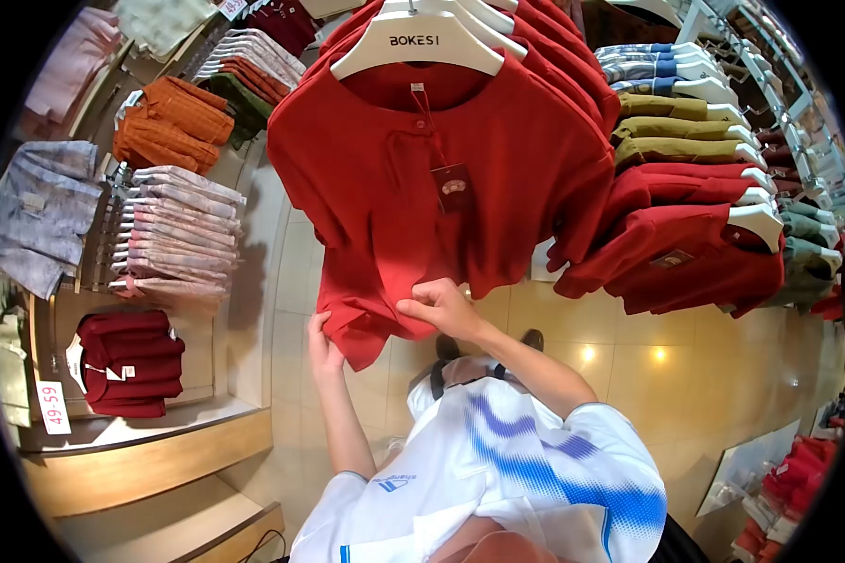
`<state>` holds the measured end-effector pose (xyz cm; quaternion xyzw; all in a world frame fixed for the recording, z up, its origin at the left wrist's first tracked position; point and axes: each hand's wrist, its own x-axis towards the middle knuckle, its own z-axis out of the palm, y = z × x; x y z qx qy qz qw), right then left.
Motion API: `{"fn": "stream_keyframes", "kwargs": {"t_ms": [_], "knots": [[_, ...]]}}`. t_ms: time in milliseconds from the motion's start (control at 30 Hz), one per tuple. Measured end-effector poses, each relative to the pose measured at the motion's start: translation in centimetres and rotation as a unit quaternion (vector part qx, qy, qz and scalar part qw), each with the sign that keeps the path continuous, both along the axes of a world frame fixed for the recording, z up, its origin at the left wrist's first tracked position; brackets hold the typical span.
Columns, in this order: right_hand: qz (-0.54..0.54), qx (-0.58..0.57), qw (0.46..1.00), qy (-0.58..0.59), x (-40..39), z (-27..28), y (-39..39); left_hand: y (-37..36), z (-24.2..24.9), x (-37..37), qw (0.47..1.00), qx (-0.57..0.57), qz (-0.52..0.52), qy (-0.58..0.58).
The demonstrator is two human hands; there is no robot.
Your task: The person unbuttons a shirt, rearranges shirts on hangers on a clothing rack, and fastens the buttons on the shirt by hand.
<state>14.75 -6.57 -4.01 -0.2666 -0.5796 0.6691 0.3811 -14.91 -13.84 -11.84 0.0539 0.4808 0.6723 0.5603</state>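
Observation:
A red short-sleeved blouse (526, 178) hangs in front of me on a white hanger (418, 45) lettered BOKESI. From its neckline dangles a dark red hang tag (453, 188) on a thin string. The lower left part of the blouse is pulled toward me and folded up between my hands. My left hand (323, 347) grips the hem at its left edge, thumb and fingers on the cloth. With thumb and curled fingers, my right hand (444, 308) pinches the fabric a little further right. More red garments hang right behind this blouse.
On the right, a rack holds red tops (676, 249) and olive garments (671, 127) on white hangers. Patterned shirts (183, 225) hang at left above a folded dark red top (131, 361) beside a price sign (53, 407). A wooden shelf edge (160, 460) juts out at lower left.

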Motion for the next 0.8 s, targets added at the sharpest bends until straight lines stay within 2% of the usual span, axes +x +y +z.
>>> {"fn": "stream_keyframes", "kwargs": {"t_ms": [67,133,167,200,233,300,333,367,433,467,500,567,600,667,700,767,800], "knots": [[0.012,0.015,1.000,0.005,0.0,0.8,-0.3,0.3,-0.6,0.5,1.000,0.002,0.002,0.025],[-0.012,-0.041,0.999,0.010,0.1,1.5,-0.9,1.1,0.4,2.3,0.998,-0.013,0.015,0.059],[-0.032,-0.005,0.999,0.007,0.1,0.7,-0.6,1.2,0.7,2.6,0.995,-0.029,0.023,0.094],[-0.022,-0.068,0.997,0.030,0.3,1.0,-0.8,1.4,-1.0,1.7,0.989,-0.046,0.024,0.141],[-0.013,-0.131,0.990,0.053,0.5,1.5,-0.9,1.6,-1.3,1.5,0.989,-0.050,0.029,0.140],[0.010,-0.152,0.985,0.086,1.0,1.8,-0.9,2.1,-1.8,1.2,0.981,-0.069,0.019,0.182],[0.027,-0.171,0.978,0.120,1.2,1.9,-1.0,2.4,-2.0,1.0,0.981,-0.025,-0.015,0.190],[0.031,-0.175,0.977,0.115,1.3,2.0,-1.1,2.5,-2.4,1.1,0.982,-0.028,-0.011,0.186],[0.047,-0.177,0.972,0.146,1.4,2.1,-1.2,2.9,-1.5,2.2,0.902,-0.092,-0.014,0.421],[0.052,-0.168,0.973,0.146,1.4,1.6,-1.2,3.0,-0.9,3.1,0.868,-0.074,-0.006,0.491],[0.055,-0.169,0.974,0.144,1.2,1.7,-1.2,3.0,0.9,4.4,0.869,-0.075,-0.004,0.489],[0.039,-0.127,0.987,0.086,1.0,2.1,-1.4,2.8,5.4,7.3,0.901,0.027,-0.101,0.421],[0.043,-0.129,0.987,0.081,1.0,2.3,-1.5,2.8,7.2,9.0,0.904,0.025,-0.097,0.416],[0.053,-0.113,0.990,0.059,1.0,2.8,-1.6,2.6,10.0,11.7,0.908,0.150,-0.235,0.312],[0.058,-0.113,0.991,0.053,1.0,2.8,-1.6,2.6,10.6,12.1,0.911,0.150,-0.230,0.308],[0.037,-0.104,0.992,0.058,1.0,2.6,-1.6,2.6,11.8,12.8,0.862,0.174,-0.320,0.353],[0.037,-0.103,0.992,0.055,1.0,2.4,-1.6,2.5,13.0,13.7,0.887,0.186,-0.350,0.239]]}}
